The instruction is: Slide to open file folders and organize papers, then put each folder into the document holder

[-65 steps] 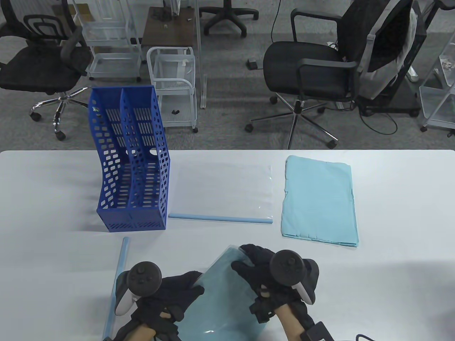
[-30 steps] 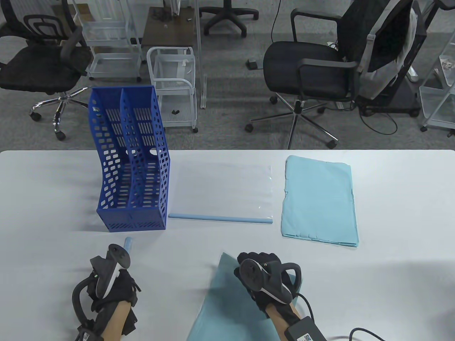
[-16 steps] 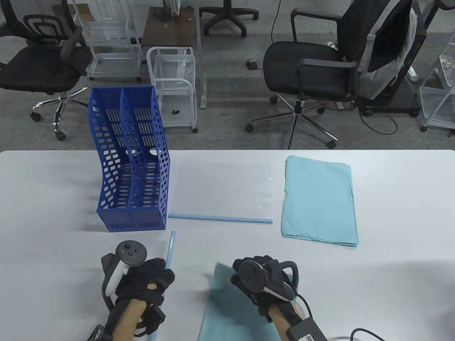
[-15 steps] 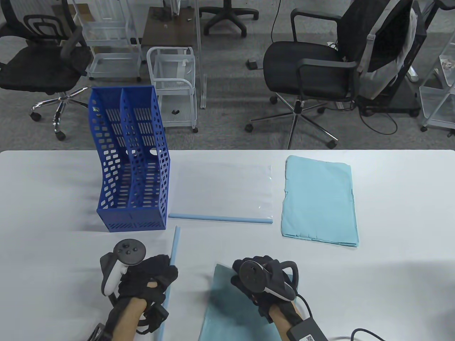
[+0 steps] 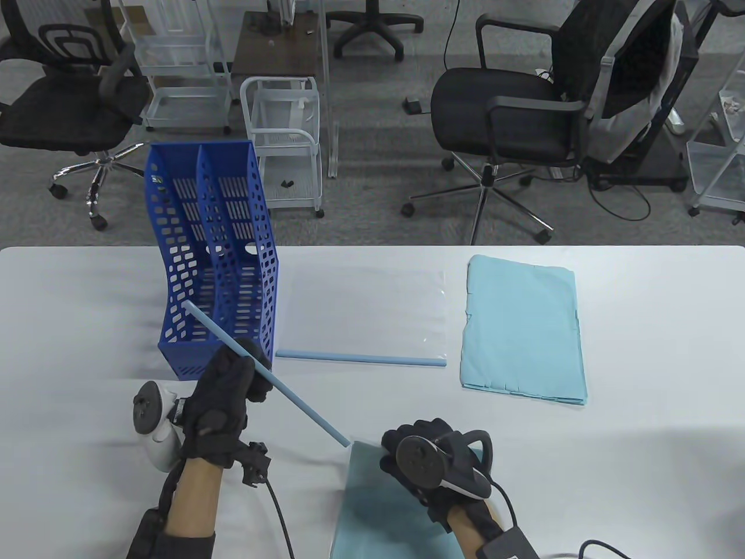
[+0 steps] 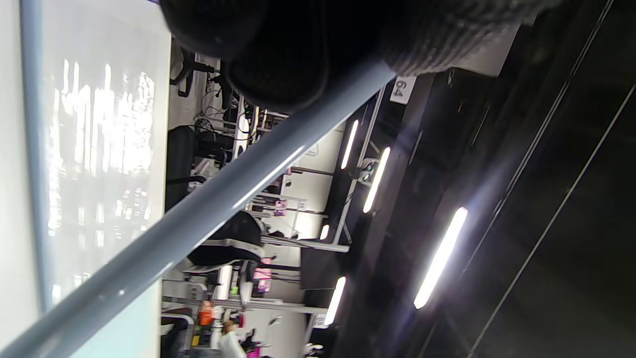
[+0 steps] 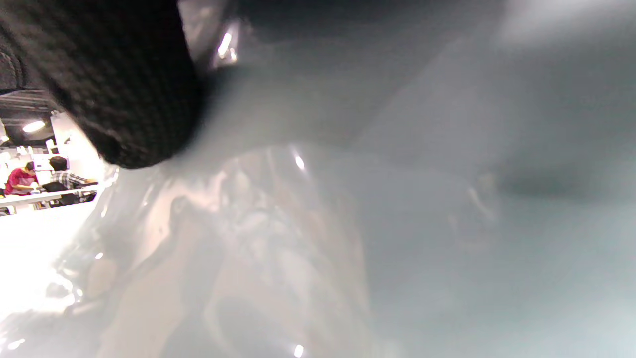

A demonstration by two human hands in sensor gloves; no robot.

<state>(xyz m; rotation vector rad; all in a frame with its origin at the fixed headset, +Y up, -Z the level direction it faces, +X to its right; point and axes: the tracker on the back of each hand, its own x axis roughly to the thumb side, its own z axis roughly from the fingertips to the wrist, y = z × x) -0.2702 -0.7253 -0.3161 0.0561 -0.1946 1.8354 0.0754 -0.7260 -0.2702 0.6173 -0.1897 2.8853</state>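
Spanning a white bench [image 5: 640,349] before office chairs: left hand [image 5: 224,402] grips slide bar [image 5: 302,402]; right hand [image 5: 428,460], at 6 o'clock, presses folder [image 5: 378,512], fingers hidden.

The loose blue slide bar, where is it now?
In the table view, lower left: the left hand grips the slide bar, slanted between the blue document holder and the folder.
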